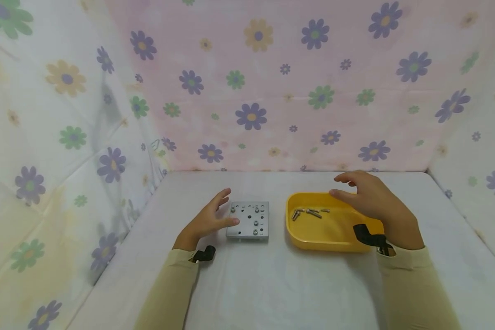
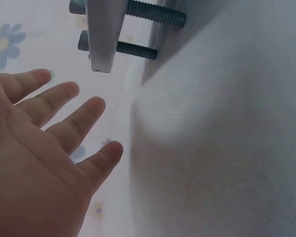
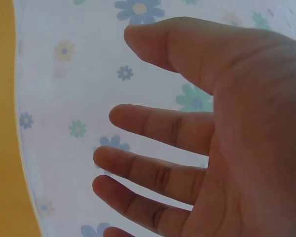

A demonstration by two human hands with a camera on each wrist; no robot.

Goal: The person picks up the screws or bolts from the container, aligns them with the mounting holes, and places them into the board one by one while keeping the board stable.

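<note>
A grey metal plate studded with bolts lies on the white table, just left of a yellow tray holding loose bolts. The left hand rests spread against the plate's left edge, thumb touching. The right hand hovers over the tray, fingers relaxed and apart, holding nothing.

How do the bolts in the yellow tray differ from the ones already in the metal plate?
The loose bolts lie on their sides in a small pile in the yellow tray; the fitted bolts stand upright in the metal plate, spread across separate holes. The right hand hovers open over the tray; the left hand is open by the plate's left edge. All look like silvery metal.
</note>
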